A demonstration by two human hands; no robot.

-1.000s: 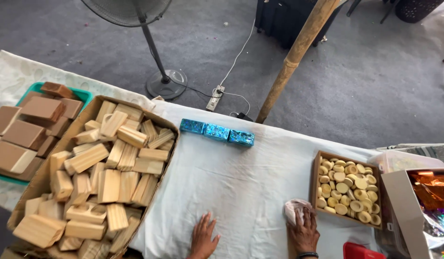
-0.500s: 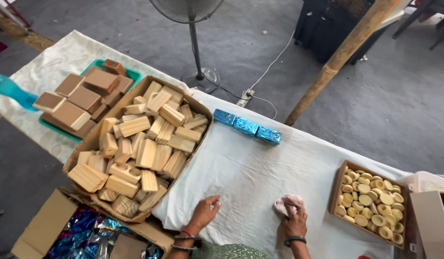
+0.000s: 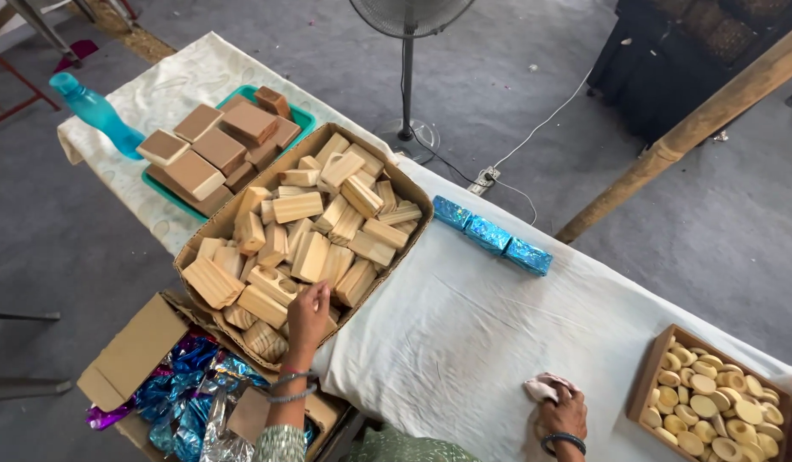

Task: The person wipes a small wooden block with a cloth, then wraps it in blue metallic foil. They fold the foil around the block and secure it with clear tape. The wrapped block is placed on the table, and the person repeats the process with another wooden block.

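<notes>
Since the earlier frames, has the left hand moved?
Yes: the left hand went from the white cloth into the cardboard box of wooden blocks.

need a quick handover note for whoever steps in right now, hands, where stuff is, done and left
Left hand: reaching into the cardboard box of wooden blocks, fingers on a block at its near edge; grip not clear.
Right hand: pressing a pinkish cloth on the white table cover.
Done: three blue foil-wrapped blocks lie in a row on the cover.
Left: the box is full of bare blocks; foil wrappers sit in the open box below it.
</notes>
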